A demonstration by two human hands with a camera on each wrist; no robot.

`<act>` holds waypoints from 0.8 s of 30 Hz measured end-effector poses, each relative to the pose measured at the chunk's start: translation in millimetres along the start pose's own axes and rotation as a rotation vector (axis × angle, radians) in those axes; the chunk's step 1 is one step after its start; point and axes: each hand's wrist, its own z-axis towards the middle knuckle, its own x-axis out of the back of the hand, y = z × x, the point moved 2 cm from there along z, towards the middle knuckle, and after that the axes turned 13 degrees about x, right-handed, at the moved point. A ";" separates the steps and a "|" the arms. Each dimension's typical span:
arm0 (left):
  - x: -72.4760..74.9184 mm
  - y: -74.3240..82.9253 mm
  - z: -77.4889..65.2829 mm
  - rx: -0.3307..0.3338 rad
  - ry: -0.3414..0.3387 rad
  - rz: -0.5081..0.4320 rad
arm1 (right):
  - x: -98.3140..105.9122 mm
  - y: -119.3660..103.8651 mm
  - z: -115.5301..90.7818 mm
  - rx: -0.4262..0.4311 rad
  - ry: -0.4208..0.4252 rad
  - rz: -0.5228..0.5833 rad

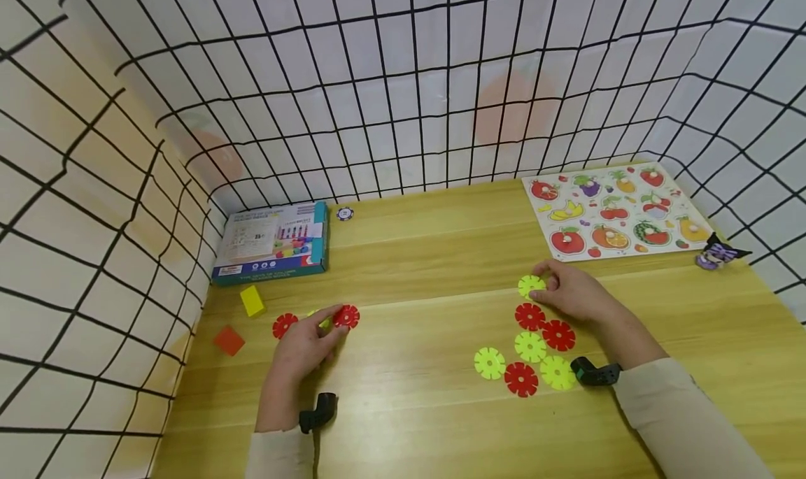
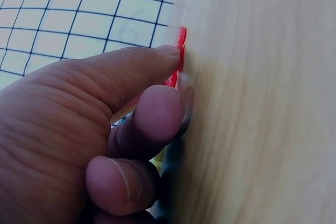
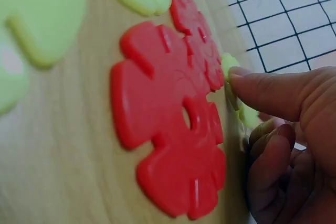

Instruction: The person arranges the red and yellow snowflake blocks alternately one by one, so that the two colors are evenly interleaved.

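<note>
My left hand (image 1: 302,347) is over the left part of the table and pinches a red notched disc (image 1: 352,317) between thumb and finger. In the left wrist view that red disc (image 2: 181,36) is seen edge-on at the fingertips. Partly hidden by the left hand are a yellow-green disc (image 1: 324,323) and another red disc (image 1: 284,324). My right hand (image 1: 576,294) pinches a yellow-green notched disc (image 1: 529,286), also visible as a yellow-green disc (image 3: 249,116) in the right wrist view. Below it lie red discs (image 1: 558,335) and yellow-green discs (image 1: 530,347) in a loose cluster.
At the back left is a boxed toy set (image 1: 271,245), with a small round chip (image 1: 344,214) beside it. A yellow block (image 1: 252,301) and an orange block (image 1: 229,340) lie nearer. A fruit puzzle board (image 1: 617,210) and a purple figurine (image 1: 718,254) occupy the back right. Black wire mesh (image 1: 448,66) encloses the table.
</note>
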 end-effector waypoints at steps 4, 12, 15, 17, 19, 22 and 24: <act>-0.6 -0.2 -0.3 0.005 -0.008 -0.005 | 1.3 2.4 -1.5 0.029 0.038 0.049; -0.1 -0.9 -1.6 -0.004 -0.008 -0.009 | -1.6 1.5 -8.0 0.040 0.082 0.283; -0.6 -1.1 -1.7 0.004 -0.012 -0.008 | -4.3 -8.1 -10.2 0.010 0.121 0.391; -0.7 -0.7 -1.5 0.003 -0.006 -0.014 | -8.9 -19.0 -10.1 0.007 0.142 0.444; -0.7 -0.5 -1.0 -0.003 0.000 -0.016 | -16.6 -32.7 -8.6 0.025 0.143 0.468; -0.1 -0.7 -0.3 -0.006 0.000 -0.021 | -34.8 -57.2 -3.9 0.040 0.107 0.470; 0.8 -0.9 -0.6 -0.004 0.000 -0.023 | -50.4 -74.7 1.1 0.054 0.069 0.451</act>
